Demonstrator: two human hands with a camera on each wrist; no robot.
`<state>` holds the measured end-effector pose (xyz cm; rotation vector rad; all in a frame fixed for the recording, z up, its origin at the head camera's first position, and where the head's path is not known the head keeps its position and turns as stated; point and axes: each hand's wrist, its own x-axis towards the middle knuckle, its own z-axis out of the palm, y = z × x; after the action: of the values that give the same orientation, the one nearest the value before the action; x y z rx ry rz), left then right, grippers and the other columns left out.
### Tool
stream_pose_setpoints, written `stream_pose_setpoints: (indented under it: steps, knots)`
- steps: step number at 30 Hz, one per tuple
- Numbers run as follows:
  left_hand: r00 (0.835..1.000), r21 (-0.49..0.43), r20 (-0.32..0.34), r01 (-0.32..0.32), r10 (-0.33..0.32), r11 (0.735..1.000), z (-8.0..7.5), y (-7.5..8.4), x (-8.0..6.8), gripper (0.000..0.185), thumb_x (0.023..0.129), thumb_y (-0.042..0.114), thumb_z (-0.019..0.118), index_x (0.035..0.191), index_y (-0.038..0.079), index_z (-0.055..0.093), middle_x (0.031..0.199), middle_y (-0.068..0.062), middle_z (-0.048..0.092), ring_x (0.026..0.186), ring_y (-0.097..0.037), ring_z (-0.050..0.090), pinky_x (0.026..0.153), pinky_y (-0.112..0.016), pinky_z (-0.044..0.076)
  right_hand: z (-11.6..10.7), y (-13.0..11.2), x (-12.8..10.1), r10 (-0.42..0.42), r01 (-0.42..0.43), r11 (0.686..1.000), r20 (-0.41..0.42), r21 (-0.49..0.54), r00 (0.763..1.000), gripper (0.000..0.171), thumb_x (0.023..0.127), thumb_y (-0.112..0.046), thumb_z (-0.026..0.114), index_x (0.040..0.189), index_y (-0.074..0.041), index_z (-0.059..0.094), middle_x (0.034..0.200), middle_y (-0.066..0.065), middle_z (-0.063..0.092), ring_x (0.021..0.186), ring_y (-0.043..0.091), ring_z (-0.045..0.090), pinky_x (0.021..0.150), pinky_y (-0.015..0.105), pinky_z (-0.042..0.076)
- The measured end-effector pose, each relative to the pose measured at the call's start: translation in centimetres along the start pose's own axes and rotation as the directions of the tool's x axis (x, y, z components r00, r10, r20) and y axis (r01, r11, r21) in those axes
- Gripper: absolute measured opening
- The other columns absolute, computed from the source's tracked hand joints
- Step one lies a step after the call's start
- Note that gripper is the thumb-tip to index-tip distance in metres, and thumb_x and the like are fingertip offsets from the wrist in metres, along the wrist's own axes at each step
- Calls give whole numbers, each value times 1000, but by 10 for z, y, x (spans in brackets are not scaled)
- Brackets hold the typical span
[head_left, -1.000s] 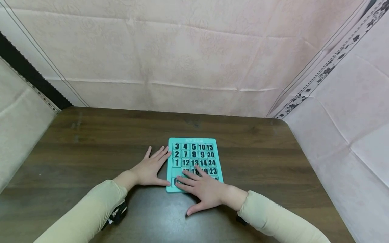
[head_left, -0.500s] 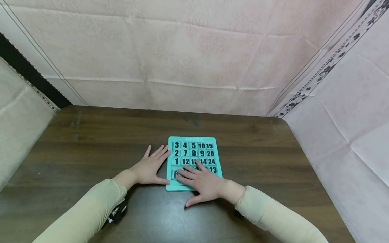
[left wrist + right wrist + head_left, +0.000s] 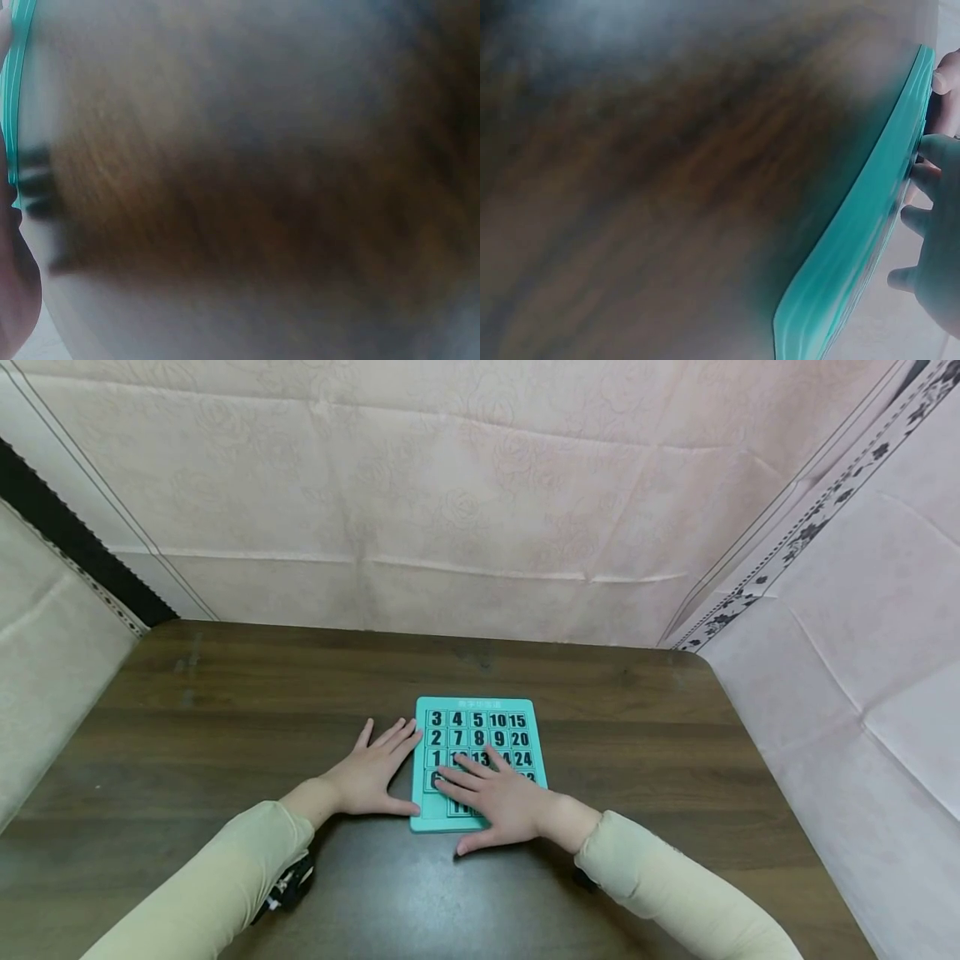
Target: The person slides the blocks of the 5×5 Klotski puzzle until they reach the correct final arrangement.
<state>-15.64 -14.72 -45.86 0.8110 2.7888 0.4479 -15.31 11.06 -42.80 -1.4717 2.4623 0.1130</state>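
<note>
A teal number slide puzzle point(image 3: 474, 703) lies flat on the table, its black-numbered tiles in rows. Along its left edge rests my left hand point(image 3: 367, 779), fingers spread and straight, fingertips and thumb at the frame. My right hand point(image 3: 504, 806) is spread over the lower tiles and covers several of them. One of its fingertips is at the leftmost tile point(image 3: 432, 780) of the fourth row. Below that tile, the bottom left corner shows a bare slot. The right wrist view has the puzzle's side point(image 3: 847, 240) beside the right fingers point(image 3: 917, 219); the left wrist view catches only a sliver of its rim point(image 3: 10, 97).
The brown wooden table point(image 3: 262, 685) extends around the puzzle on all sides. Pale patterned cloth point(image 3: 465, 510) hangs behind the table's far edge, with more cloth point(image 3: 862, 693) on the right. A dark wrist device point(image 3: 288, 885) sits under the left sleeve.
My right hand has moved up the puzzle, away from me. The leftmost tile has slid from the bottom row into the fourth row, baring the corner slot. My left hand stays still.
</note>
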Motion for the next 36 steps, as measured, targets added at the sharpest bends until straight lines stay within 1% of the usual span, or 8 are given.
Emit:
stream_pose_setpoints:
  steps: [4, 11, 21, 24, 28, 36]
  knots:
    - [1000, 3, 3, 5, -5, 1000, 0, 0, 0, 108, 73, 75, 54, 150, 8, 19, 158, -11, 12, 146, -30, 10, 111, -64, 0, -1, 0, -5, 9, -9, 1000, -5, -7, 1000, 85, 85, -71, 38, 151, -24, 15, 159, -5, 11, 147, 21, 9, 115, 56, 8]
    - [1000, -3, 3, 13, -13, 1000, 0, 1, 0, 109, 72, 76, 54, 150, 9, 20, 158, -11, 13, 146, -30, 11, 111, -63, 0, 3, 4, -19, 27, -27, 999, 6, 30, 1000, 85, 85, -71, 40, 151, -24, 16, 159, -5, 12, 147, 21, 8, 115, 56, 6]
    - [1000, -1, -21, 2, -2, 1000, 1, 1, 0, 110, 72, 75, 56, 150, 8, 20, 157, -11, 14, 146, -30, 12, 111, -63, 0, 8, -1, -37, -20, 20, 1000, -10, 15, 1000, 85, 84, -71, 40, 151, -23, 17, 158, -4, 15, 147, 23, 10, 114, 58, 7]
    - [1000, -2, -27, -1, 1, 1000, 0, 0, -1, 110, 71, 75, 56, 150, 7, 21, 157, -12, 15, 145, -31, 13, 111, -63, 1, 9, -3, -37, -33, 33, 999, -17, 5, 999, 85, 84, -71, 40, 151, -23, 17, 158, -5, 16, 147, 22, 10, 114, 58, 8]
    - [1000, 0, -19, 2, -2, 1000, 0, 0, -1, 109, 72, 76, 56, 150, 8, 20, 158, -11, 14, 146, -30, 12, 111, -63, 0, 9, -5, -34, -45, 45, 999, -27, -6, 999, 86, 84, -72, 39, 151, -22, 17, 158, -4, 16, 147, 22, 10, 114, 57, 8]
    - [1000, -1, -5, 7, -8, 1000, 2, 0, 0, 109, 72, 77, 54, 150, 8, 19, 158, -11, 12, 146, -30, 11, 111, -63, -1, 10, -12, -23, -73, 71, 997, -41, -37, 997, 88, 84, -73, 36, 152, -21, 15, 158, -4, 13, 146, 21, 11, 115, 56, 9]
